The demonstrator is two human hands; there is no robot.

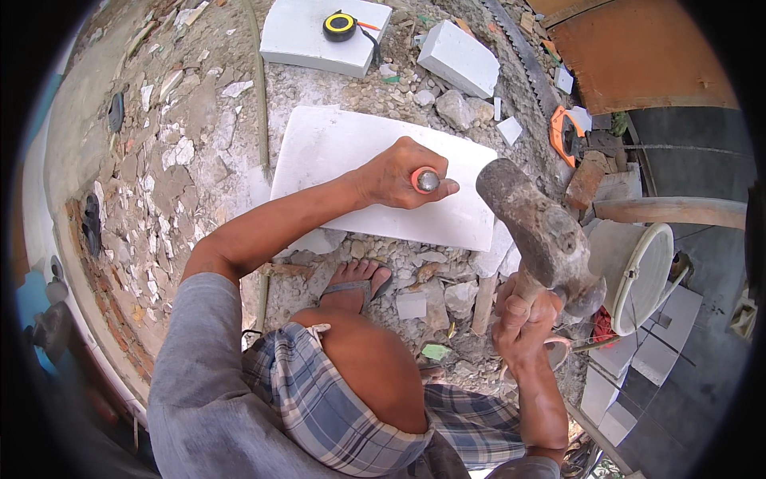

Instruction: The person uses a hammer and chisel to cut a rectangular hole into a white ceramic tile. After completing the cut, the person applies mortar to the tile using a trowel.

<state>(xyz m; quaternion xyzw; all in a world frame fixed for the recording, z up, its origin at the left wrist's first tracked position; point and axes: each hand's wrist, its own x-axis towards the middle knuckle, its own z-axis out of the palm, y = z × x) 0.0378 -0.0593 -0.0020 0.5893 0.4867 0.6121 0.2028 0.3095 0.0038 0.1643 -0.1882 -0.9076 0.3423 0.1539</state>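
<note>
My left hand is closed round an upright tool with an orange grip and round steel end, held over a large white block on the rubble; the tool's tip is hidden. My right hand grips the wooden handle of a big worn hammer, its grey steel head raised to the right of my left hand and the tool.
A tape measure lies on another white block, beside a smaller block. A long-toothed saw lies at right. A white bucket, boards and an orange panel are right. A hose crosses the rubble.
</note>
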